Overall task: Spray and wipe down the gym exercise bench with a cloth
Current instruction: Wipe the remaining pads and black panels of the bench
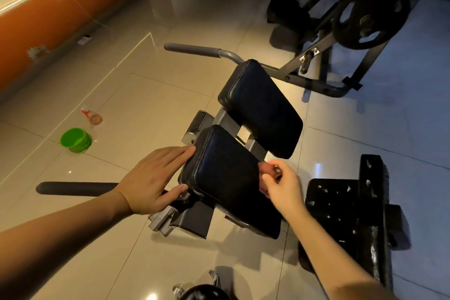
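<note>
Black padded bench [219,170] on glossy beige tile floor [146,100]; left hand [151,178] flat against near pad's left edge, right hand [282,185] curled at right edge, hold unclear; spray bottle [92,115] and green bucket [75,140] on floor well left.

Green bucket [82,145] on tiled floor [146,105]

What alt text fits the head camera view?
A person's left hand rests flat on the left edge of a black bench pad, with the right hand curled at its right edge. A spray bottle and a green bucket sit on the tiled floor nearby.
</note>
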